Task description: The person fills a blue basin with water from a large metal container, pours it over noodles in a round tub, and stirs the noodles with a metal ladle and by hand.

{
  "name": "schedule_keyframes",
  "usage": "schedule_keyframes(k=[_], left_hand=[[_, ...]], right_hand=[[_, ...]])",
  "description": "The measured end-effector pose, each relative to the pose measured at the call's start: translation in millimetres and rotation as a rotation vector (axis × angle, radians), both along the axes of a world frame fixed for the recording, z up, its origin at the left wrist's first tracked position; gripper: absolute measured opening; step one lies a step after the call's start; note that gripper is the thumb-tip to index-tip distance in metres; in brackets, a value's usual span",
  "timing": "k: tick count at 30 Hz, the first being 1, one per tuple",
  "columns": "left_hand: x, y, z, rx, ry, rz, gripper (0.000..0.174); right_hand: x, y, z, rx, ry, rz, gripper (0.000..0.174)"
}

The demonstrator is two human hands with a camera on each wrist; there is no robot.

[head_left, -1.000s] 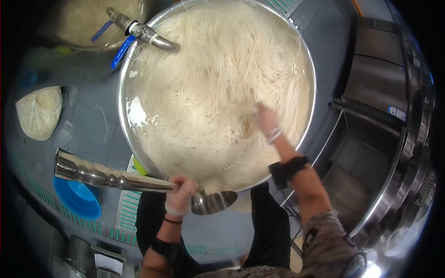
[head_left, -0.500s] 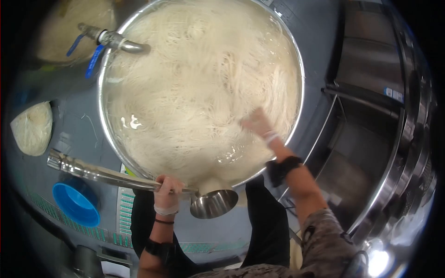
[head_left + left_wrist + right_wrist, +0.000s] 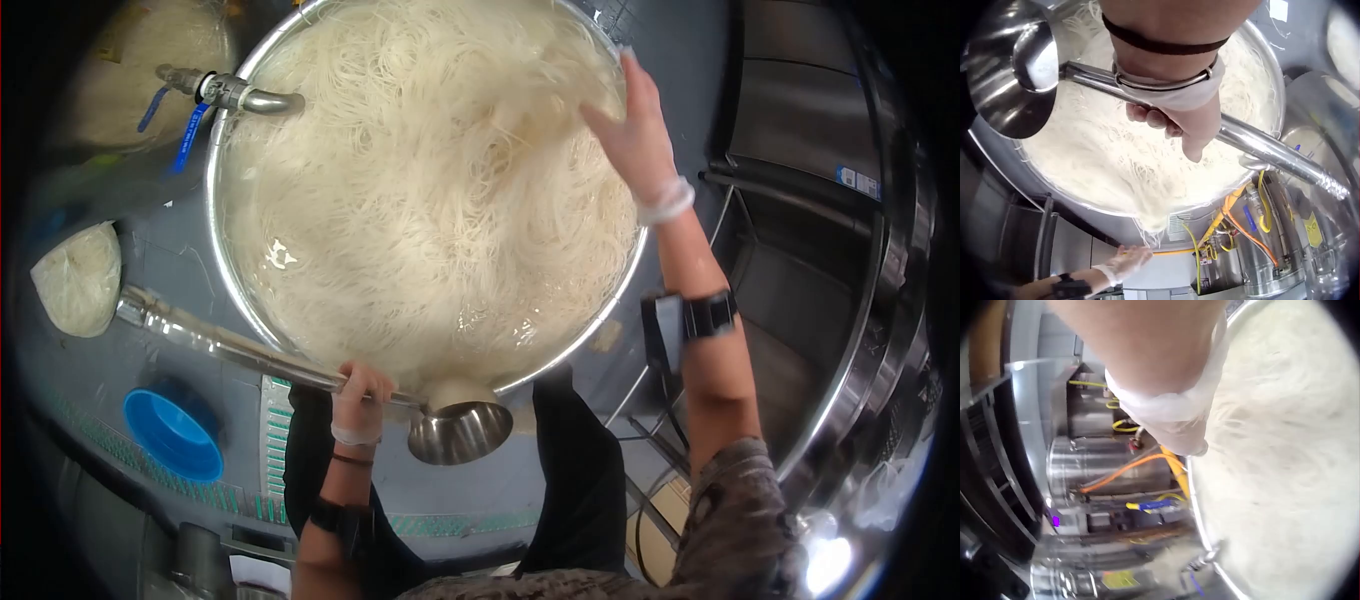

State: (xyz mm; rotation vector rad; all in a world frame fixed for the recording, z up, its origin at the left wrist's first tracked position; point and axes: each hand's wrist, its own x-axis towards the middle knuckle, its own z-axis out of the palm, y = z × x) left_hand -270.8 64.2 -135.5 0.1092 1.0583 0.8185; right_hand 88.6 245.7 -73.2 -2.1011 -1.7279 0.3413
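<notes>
White thin noodles fill a large round metal vat with cloudy liquid. My left hand, in a clear glove, grips the long metal handle of a ladle. The ladle's bowl lies at the vat's near rim, over my legs. My gloved right hand is raised at the right rim, fingers straight and thumb spread, holding nothing. In the left wrist view, a clump of noodles with trailing strands shows at the far rim, just above the right hand.
A metal tap with blue levers reaches over the vat's left rim. On the floor to the left are a clear bag of pale contents and a blue basin. Steel equipment stands along the right.
My right hand has come up from the noodles at the near right, moving forward and right to the rim, fingers now extended. My left hand keeps its grip on the ladle.
</notes>
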Motion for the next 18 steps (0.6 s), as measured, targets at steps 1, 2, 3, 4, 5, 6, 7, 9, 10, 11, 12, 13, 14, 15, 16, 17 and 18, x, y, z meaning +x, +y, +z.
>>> schedule_keyframes(k=[1,2,3,4,5,6,7,9,10,11,12,13,14,15,16,17,18], left_hand=[[-1,1,2,0.003,0.006,0.004,0.026],[-1,2,5,-0.027,-0.031,0.053,0.027],[0,3,9,-0.058,-0.069,0.102,0.028],[2,4,14,-0.052,-0.065,0.114,0.028],[6,5,20,-0.07,-0.117,0.149,0.031],[10,8,26,-0.087,-0.169,0.182,0.034],[19,11,36,-0.081,-0.164,0.187,0.034],[49,20,60,-0.293,-0.245,0.292,0.034],[64,19,61,-0.292,-0.327,0.301,0.036],[82,18,61,-0.287,-0.413,0.31,0.038],[102,21,66,-0.346,-0.449,0.304,0.039],[123,22,72,-0.408,-0.486,0.299,0.04],[144,18,71,-0.446,-0.452,0.266,0.038],[166,13,68,-0.484,-0.416,0.231,0.037],[187,9,65,-0.59,-0.385,0.185,0.036],[206,6,63,-0.694,-0.353,0.143,0.037],[225,4,61,-0.683,-0.345,0.158,0.037]], right_hand=[[-2,-13,15,0.005,-0.165,0.143,0.061],[-3,-42,20,-0.202,-0.053,0.174,0.065],[-3,-83,22,-0.412,0.056,0.204,0.069],[-4,-120,35,-0.635,0.245,0.184,0.073],[-3,-156,52,-0.802,0.396,0.194,0.077],[-3,-193,62,-0.897,0.588,0.111,0.08],[1,-225,78,-1.052,0.701,0.059,0.086],[2,-269,118,-1.157,1.038,-0.171,0.093],[5,-293,133,-1.08,1.192,-0.2,0.095],[8,-311,144,-0.995,1.339,-0.228,0.097],[6,-313,162,-0.875,1.332,-0.302,0.101],[1,-307,187,-0.757,1.32,-0.376,0.104],[-7,-296,213,-0.664,1.286,-0.496,0.113],[-11,-290,230,-0.546,1.289,-0.521,0.117],[-13,-291,241,-0.504,1.233,-0.465,0.117],[-15,-296,249,-0.461,1.176,-0.406,0.117],[-23,-297,260,-0.468,1.146,-0.475,0.117]])
